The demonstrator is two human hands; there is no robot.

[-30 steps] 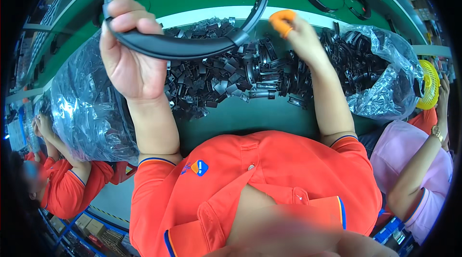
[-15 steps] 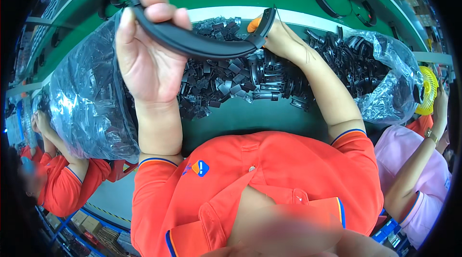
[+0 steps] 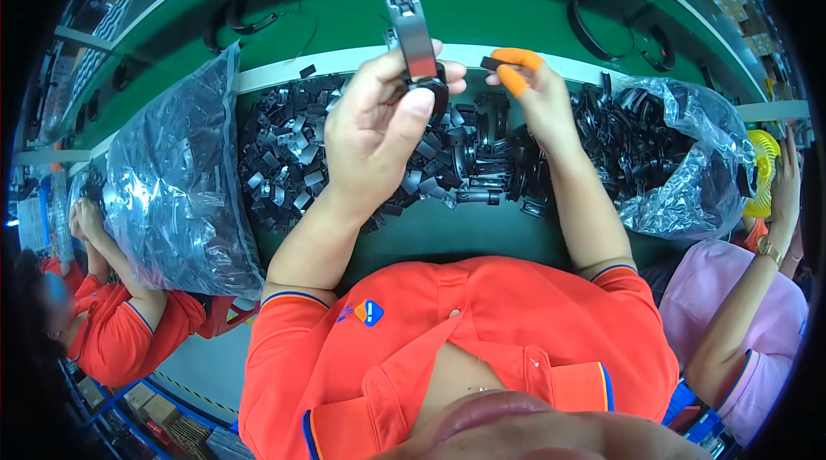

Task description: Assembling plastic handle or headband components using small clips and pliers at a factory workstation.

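Pinching a small dark piece [image 3: 491, 64] between orange-covered fingertips [image 3: 514, 80], the right hand [image 3: 547, 109] now stands clear of the black curved band [image 3: 416, 37]; half a second ago it was at the band's end, with no such piece showing. The left hand [image 3: 368, 131] keeps its fingers closed round the band, thumb in front, but has turned it: what lay broadside across the view now points end-on, its tip raised and a reddish patch showing below. The change, as I judge it, brings that end into plain sight and leaves the small piece near it but apart. Under the hands lie a heap of small black plates [image 3: 280, 150] and, further right, a row of curved black parts [image 3: 486, 169]. A bulging plastic bag [image 3: 176, 185] stands at the left, and an open plastic bag [image 3: 701, 107] at the right. Beyond, another band [image 3: 589, 37] rests on the green surface [image 3: 508, 4].
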